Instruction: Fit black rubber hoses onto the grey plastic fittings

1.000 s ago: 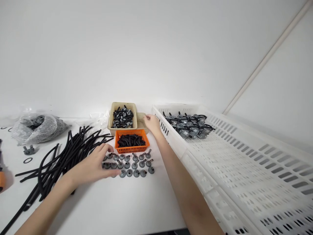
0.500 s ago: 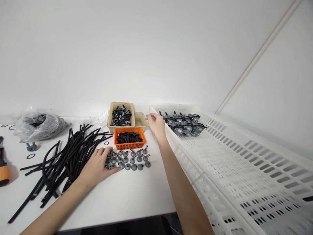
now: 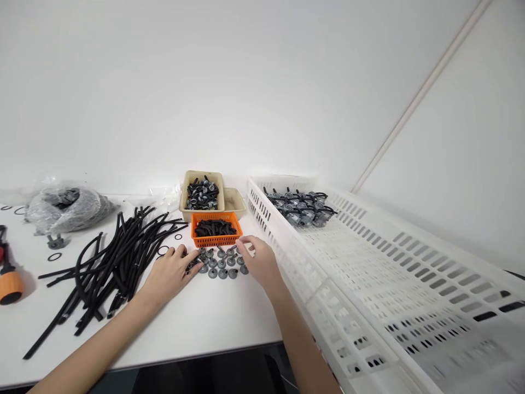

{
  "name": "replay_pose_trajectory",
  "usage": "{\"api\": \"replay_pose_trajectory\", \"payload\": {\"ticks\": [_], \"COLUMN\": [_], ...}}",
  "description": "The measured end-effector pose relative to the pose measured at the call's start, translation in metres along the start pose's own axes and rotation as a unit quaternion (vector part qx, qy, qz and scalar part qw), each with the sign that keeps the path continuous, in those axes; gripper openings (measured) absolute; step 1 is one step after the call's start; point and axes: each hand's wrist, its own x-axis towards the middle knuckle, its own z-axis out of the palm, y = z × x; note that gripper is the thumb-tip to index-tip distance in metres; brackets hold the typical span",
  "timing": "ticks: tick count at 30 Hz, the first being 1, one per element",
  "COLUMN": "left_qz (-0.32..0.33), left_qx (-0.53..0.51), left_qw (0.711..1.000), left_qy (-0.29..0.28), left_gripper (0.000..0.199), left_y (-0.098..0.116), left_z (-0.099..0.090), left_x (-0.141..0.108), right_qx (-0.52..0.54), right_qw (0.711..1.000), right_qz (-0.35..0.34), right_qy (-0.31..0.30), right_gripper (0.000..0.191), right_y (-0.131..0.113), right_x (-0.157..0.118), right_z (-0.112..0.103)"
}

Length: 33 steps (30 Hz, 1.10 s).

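Note:
Several small grey round fittings with short stems [image 3: 222,264] stand in rows on the white table. My left hand [image 3: 170,272] rests at the left end of the rows, fingers apart and touching the fittings there; its fingertips partly cover them. At the right end, my right hand [image 3: 258,261] is over the fittings, its thumb and forefinger close together near the corner of the orange basket [image 3: 216,241]. Whether it pinches anything is too small to tell. Short black tube pieces [image 3: 215,227] fill that basket.
Long black hoses [image 3: 110,262] lie left of my left hand. A beige bin [image 3: 185,205] of grey-black parts stands behind the basket. Plastic-wrapped parts [image 3: 69,210] and an orange-handled tool [image 3: 10,285] are farther left. A white perforated crate [image 3: 344,246] holding assembled parts [image 3: 303,208] stands right.
My right hand has come down and nearer from beside the beige bins to the right end of the fittings. My left hand has shifted slightly right along the rows. The view has moved a little.

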Motion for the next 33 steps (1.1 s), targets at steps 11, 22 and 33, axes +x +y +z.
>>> {"api": "replay_pose_trajectory", "payload": {"ticks": [11, 22, 33], "left_qz": [0.023, 0.022, 0.039], "left_qx": [0.015, -0.051, -0.084], "left_qw": [1.000, 0.998, 0.993], "left_qy": [-0.002, -0.040, -0.067], "left_gripper": [0.030, 0.034, 0.030], "left_y": [0.006, 0.016, 0.020], "left_z": [0.000, -0.004, -0.007], "left_x": [0.007, 0.009, 0.017], "right_qx": [-0.118, -0.112, -0.122], "right_qw": [0.987, 0.962, 0.956], "right_qz": [-0.097, -0.242, -0.259], "right_qy": [-0.042, -0.053, -0.067], "right_gripper": [0.044, 0.041, 0.044], "right_y": [-0.013, -0.015, -0.019], "right_x": [-0.032, -0.034, -0.033], "right_z": [0.030, 0.045, 0.046]}}
